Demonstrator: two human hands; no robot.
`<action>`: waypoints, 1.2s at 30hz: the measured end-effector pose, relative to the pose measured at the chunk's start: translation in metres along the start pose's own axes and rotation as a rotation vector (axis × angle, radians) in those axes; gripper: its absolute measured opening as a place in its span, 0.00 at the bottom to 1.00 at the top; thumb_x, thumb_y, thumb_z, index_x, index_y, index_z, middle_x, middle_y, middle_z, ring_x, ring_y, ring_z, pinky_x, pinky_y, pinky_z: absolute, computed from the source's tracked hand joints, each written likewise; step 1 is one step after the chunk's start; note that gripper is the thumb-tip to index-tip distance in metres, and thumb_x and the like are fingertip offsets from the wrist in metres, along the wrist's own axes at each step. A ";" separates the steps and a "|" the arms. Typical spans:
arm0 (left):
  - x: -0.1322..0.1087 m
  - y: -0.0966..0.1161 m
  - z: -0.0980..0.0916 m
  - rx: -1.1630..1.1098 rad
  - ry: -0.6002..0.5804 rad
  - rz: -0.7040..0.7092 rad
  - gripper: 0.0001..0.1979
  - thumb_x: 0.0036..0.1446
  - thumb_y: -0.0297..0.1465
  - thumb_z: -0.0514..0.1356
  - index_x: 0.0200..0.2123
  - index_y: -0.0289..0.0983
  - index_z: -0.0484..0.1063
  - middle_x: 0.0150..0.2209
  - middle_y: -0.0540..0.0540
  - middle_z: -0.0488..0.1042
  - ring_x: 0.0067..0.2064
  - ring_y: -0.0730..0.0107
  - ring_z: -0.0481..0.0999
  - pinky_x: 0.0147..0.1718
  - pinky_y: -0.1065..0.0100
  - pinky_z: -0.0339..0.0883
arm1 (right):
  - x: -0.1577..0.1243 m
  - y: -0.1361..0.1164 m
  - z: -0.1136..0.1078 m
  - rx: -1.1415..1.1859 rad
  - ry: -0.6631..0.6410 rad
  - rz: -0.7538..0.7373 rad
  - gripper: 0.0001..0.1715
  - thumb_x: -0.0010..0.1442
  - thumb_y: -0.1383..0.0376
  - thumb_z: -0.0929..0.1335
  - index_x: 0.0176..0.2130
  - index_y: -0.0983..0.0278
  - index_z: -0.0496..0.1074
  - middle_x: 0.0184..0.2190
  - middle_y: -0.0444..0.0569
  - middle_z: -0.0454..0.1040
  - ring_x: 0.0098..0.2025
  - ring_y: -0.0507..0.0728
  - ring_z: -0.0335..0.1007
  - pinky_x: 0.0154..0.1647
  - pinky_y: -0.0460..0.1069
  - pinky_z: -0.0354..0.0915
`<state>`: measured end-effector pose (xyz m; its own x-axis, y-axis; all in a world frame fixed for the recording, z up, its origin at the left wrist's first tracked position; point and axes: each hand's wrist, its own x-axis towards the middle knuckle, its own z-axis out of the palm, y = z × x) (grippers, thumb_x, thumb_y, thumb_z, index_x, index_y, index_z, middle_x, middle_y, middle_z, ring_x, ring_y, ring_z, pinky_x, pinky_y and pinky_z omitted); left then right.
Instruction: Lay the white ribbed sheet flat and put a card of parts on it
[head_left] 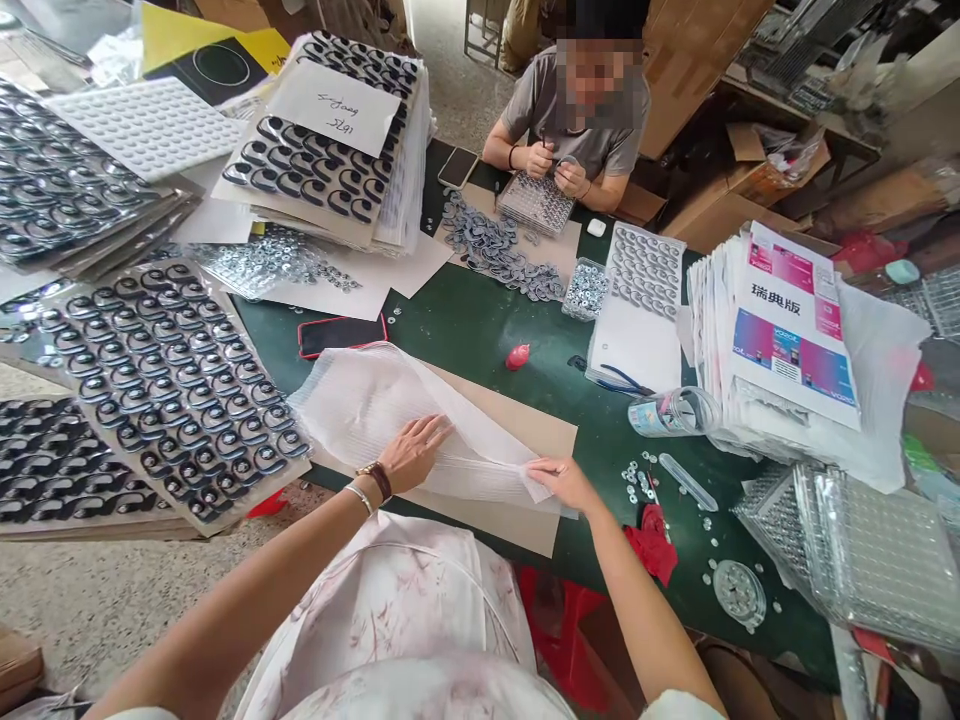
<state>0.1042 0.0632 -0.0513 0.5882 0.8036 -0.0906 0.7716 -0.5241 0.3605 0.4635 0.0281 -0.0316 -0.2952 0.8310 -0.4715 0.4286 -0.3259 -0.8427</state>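
Note:
A thin white foam sheet [375, 400] lies in front of me, partly folded over, on top of a tan cardboard sheet [517, 405]. My left hand [414, 452] rests flat on the foam with its fingers stretched out. At the foam's right end, my right hand [561, 482] pinches the edge between thumb and fingers. Just beyond the foam lies a phone in a red case [342, 336]. To its right stands a small red bulb-shaped object [517, 356].
Sheets of dark curved parts [180, 380] stack up at left. Across the green table [457, 320] a co-worker [600, 110] handles small parts above a clear tray [536, 203]. At right are a paper stack [795, 330], blue-handled pliers [624, 382], a clear jar [675, 412] and a red cloth [652, 545].

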 end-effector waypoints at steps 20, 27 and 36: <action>0.090 0.020 -0.031 0.035 0.003 -0.120 0.28 0.65 0.35 0.56 0.67 0.37 0.63 0.64 0.31 0.62 0.65 0.44 0.60 0.63 0.43 0.54 | 0.074 0.016 -0.019 -0.552 0.737 0.034 0.18 0.66 0.57 0.61 0.44 0.65 0.73 0.40 0.55 0.72 0.41 0.59 0.67 0.42 0.50 0.60; 0.089 0.001 0.007 -0.040 -0.186 -0.165 0.42 0.64 0.55 0.53 0.74 0.47 0.44 0.75 0.46 0.35 0.75 0.45 0.36 0.69 0.35 0.29 | 0.057 0.010 -0.026 -0.612 0.643 0.125 0.28 0.65 0.46 0.63 0.52 0.64 0.71 0.49 0.58 0.72 0.51 0.65 0.65 0.49 0.54 0.60; 0.083 -0.001 0.010 -0.082 -0.141 -0.153 0.44 0.62 0.58 0.52 0.74 0.48 0.43 0.74 0.47 0.36 0.75 0.45 0.36 0.69 0.35 0.30 | 0.064 -0.016 -0.043 -0.941 0.283 0.324 0.28 0.55 0.45 0.73 0.46 0.61 0.70 0.51 0.55 0.70 0.56 0.68 0.63 0.53 0.55 0.59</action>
<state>0.1547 0.1281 -0.0686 0.4977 0.8220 -0.2768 0.8358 -0.3693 0.4062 0.4740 0.1058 -0.0369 0.1126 0.8817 -0.4583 0.9819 -0.1694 -0.0847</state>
